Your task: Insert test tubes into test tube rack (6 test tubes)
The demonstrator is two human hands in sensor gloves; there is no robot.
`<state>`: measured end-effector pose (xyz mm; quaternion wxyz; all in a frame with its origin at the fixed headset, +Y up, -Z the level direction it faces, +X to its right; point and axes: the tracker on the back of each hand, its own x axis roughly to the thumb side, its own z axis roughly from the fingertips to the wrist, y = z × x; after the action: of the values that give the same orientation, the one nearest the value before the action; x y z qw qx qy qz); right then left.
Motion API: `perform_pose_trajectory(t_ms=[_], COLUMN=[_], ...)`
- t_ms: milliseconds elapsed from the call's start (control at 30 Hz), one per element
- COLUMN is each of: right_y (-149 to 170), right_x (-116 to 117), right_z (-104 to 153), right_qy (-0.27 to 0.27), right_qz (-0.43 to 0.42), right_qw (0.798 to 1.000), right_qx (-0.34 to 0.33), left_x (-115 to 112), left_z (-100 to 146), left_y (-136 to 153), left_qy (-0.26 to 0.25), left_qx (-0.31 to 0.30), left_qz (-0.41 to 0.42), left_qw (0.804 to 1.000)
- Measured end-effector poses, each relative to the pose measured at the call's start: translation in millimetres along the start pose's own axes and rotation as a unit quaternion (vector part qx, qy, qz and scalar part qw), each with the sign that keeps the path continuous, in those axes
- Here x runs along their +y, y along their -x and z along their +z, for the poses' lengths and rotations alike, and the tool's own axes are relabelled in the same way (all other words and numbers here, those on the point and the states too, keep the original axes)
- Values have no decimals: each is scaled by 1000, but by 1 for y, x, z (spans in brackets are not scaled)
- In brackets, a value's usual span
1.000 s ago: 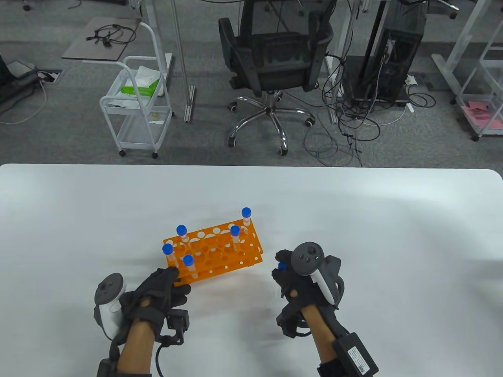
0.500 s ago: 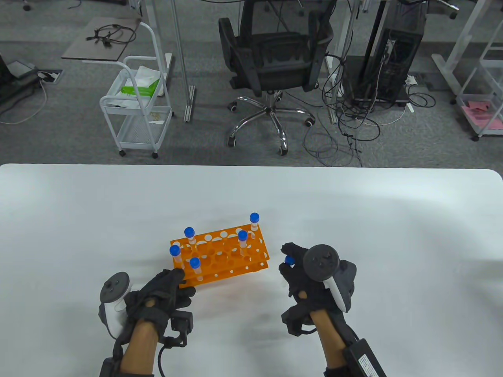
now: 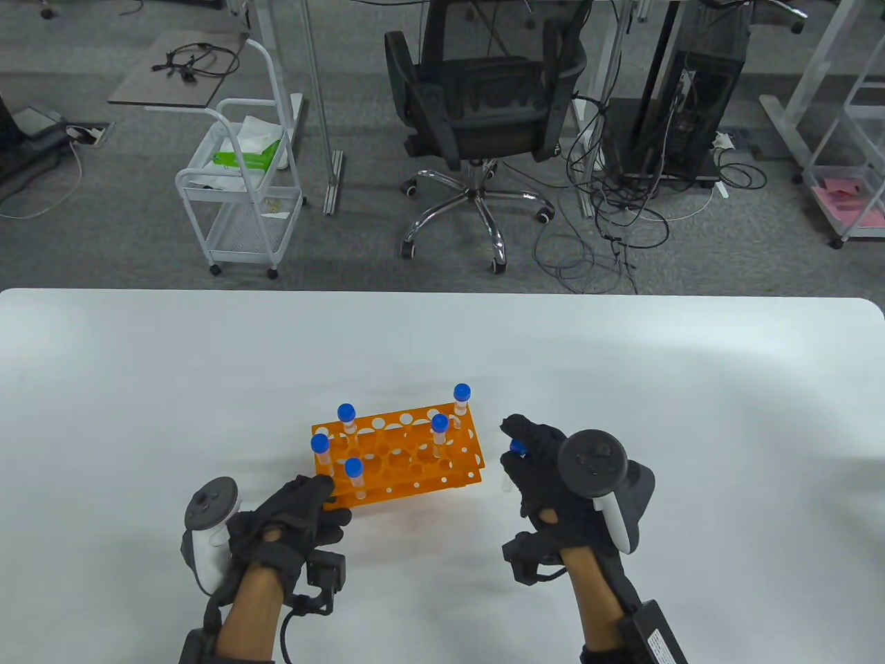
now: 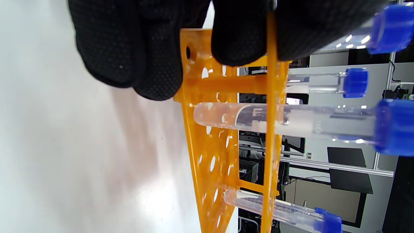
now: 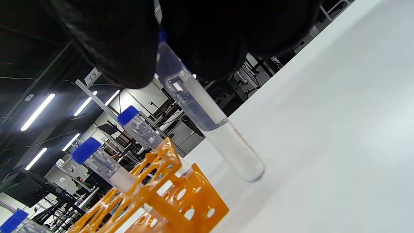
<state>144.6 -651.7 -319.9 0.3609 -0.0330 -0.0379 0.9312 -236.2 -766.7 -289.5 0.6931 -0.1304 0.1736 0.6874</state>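
An orange test tube rack (image 3: pixel 401 463) stands on the white table (image 3: pixel 691 387) with several blue-capped tubes upright in it, one at its far right corner (image 3: pixel 461 400). My left hand (image 3: pixel 304 508) grips the rack's near left corner; its fingers (image 4: pixel 239 32) clamp the rack's plates (image 4: pixel 210 152) in the left wrist view. My right hand (image 3: pixel 536 463) holds one blue-capped tube (image 3: pixel 515 460) upright just right of the rack. In the right wrist view this tube (image 5: pixel 210 129) hangs from my fingers above the table, beside the rack's end (image 5: pixel 181 200).
The table's far edge (image 3: pixel 442 292) runs across the middle of the table view. Beyond it on the floor stand an office chair (image 3: pixel 484 117), a white wire cart (image 3: pixel 242 187) and loose cables (image 3: pixel 608 228).
The rack, with my left hand on it, has slid right and a little toward me. My right hand with its tube has also moved right and slightly farther from me.
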Motion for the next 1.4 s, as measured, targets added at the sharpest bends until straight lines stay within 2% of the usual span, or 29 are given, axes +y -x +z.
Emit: perform_pose_trajectory(t_ms=[233, 567, 1033, 1400], right_y=[-5, -16, -17, -8], right_x=[-9, -16, -2, 20], right_z=[5, 14, 14, 6], right_qy=[-5, 10, 16, -28], right_qz=[-43, -60, -1, 43], right_qw=[999, 997, 998, 997], right_qx=[-24, -55, -60, -53], left_x=[-6, -9, -11, -13], left_z=[1, 1, 2, 2], left_y=[-1, -1, -3, -2], left_qy=[10, 16, 23, 26], left_qx=[-3, -1, -3, -2], left_qz=[-11, -19, -24, -25], left_qw=[1000, 1000, 999, 999])
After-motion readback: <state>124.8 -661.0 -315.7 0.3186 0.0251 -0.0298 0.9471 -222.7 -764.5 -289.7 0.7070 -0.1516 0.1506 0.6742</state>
